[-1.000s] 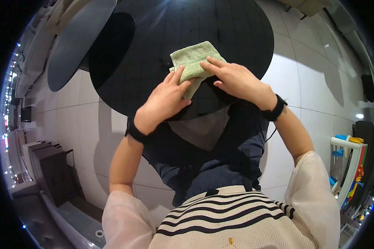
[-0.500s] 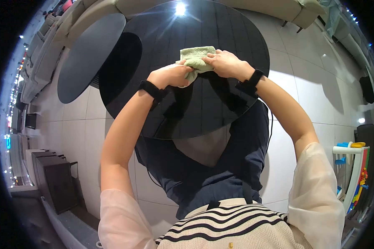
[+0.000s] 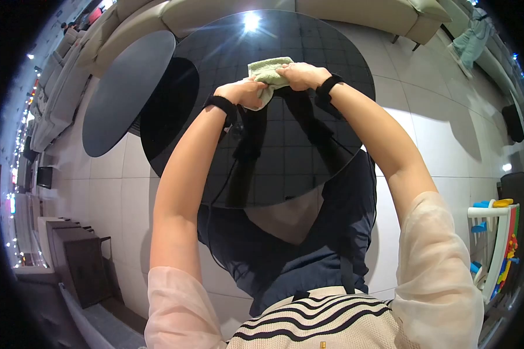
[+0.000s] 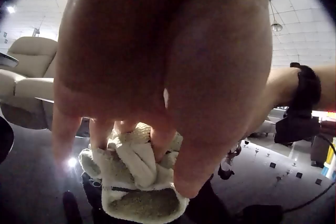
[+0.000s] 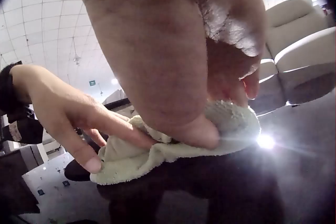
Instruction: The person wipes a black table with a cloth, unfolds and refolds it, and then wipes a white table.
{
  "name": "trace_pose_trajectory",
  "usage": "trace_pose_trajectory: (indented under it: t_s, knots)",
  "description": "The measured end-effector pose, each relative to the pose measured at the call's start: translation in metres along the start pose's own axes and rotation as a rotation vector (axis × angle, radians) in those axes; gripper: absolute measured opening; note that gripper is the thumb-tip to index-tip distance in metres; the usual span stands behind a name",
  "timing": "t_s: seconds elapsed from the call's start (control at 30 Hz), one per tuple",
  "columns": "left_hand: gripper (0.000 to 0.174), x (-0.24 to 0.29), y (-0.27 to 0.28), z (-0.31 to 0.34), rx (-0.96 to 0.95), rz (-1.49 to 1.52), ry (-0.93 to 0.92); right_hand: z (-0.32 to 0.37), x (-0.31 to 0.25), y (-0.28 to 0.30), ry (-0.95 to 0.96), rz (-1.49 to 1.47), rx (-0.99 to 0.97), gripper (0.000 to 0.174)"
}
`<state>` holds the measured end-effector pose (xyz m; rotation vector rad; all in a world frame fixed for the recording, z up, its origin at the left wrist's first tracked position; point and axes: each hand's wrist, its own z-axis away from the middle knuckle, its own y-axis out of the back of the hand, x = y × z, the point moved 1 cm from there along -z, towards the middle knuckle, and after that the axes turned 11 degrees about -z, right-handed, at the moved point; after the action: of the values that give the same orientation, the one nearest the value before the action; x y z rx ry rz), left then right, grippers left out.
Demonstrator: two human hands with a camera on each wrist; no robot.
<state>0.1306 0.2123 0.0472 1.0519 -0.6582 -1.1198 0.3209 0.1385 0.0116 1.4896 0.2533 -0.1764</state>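
A light green towel (image 3: 269, 65), folded and bunched, lies on a round glossy black table (image 3: 297, 151) toward its far half. My left hand (image 3: 240, 92) grips the towel's left side; in the left wrist view, folds of cloth (image 4: 137, 169) rise between its fingers and thumb. On the other side my right hand (image 3: 304, 75) holds the right part, its thumb (image 5: 202, 132) pressing on top while the other fingers reach behind the cloth. Both arms stretch forward over the table, and each wrist wears a black strap.
A smaller grey oval tabletop (image 3: 128, 93) adjoins the table at left. Beyond stands a beige sofa (image 3: 221, 10). A dark cabinet (image 3: 78, 262) is at lower left, and a white rack with colourful parts (image 3: 498, 250) at right. A cable (image 3: 215, 215) hangs from the left wrist.
Both hands have slid the towel away from the body across the table. Their fingers, spread flatter over it one second ago, have drawn in and bunched the cloth. The head view has shifted too.
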Motion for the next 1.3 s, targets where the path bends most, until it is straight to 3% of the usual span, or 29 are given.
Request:
trace_pose_trajectory:
  t_s: [0.1,0.27,0.4,0.5,0.63,0.73,0.83,0.9,1.03,1.13,1.3]
  knots:
    - [0.068,-0.006,0.008,-0.007,-0.011,0.046,0.037,-0.003,-0.007,0.011,-0.094,-0.026,-0.086,0.053]
    - [0.064,-0.014,0.016,-0.019,-0.011,0.029,0.049,-0.022,-0.001,0.015,-0.072,0.002,-0.083,0.042]
    - [0.059,-0.020,0.011,-0.029,0.042,0.028,0.098,-0.028,-0.001,0.019,-0.069,0.014,-0.060,0.046]
    - [0.057,-0.022,0.009,-0.035,0.058,0.027,0.114,-0.040,0.018,0.001,-0.041,-0.005,0.085,0.035]
    - [0.046,-0.030,-0.006,-0.047,0.137,-0.045,0.121,-0.030,0.007,0.012,-0.108,-0.045,0.037,0.033]
    - [0.061,-0.029,-0.012,-0.050,0.133,0.029,0.133,-0.021,-0.001,0.015,-0.074,0.000,0.013,0.051]
    - [0.061,-0.008,0.010,-0.010,0.072,-0.003,0.003,-0.014,0.000,0.005,0.018,0.136,-0.028,0.046]
    - [0.066,0.008,0.011,0.011,0.052,0.027,0.018,0.002,-0.002,-0.006,0.112,0.165,0.059,0.042]
    - [0.070,0.025,-0.014,0.045,0.102,0.032,-0.081,0.050,-0.034,-0.007,0.145,0.129,0.050,0.037]
    - [0.072,0.039,-0.014,0.077,0.061,0.065,-0.124,0.084,-0.061,-0.009,0.198,0.143,0.099,0.042]
    - [0.073,0.067,-0.017,0.123,0.016,0.038,-0.143,0.119,-0.100,-0.006,0.259,0.228,0.020,0.044]
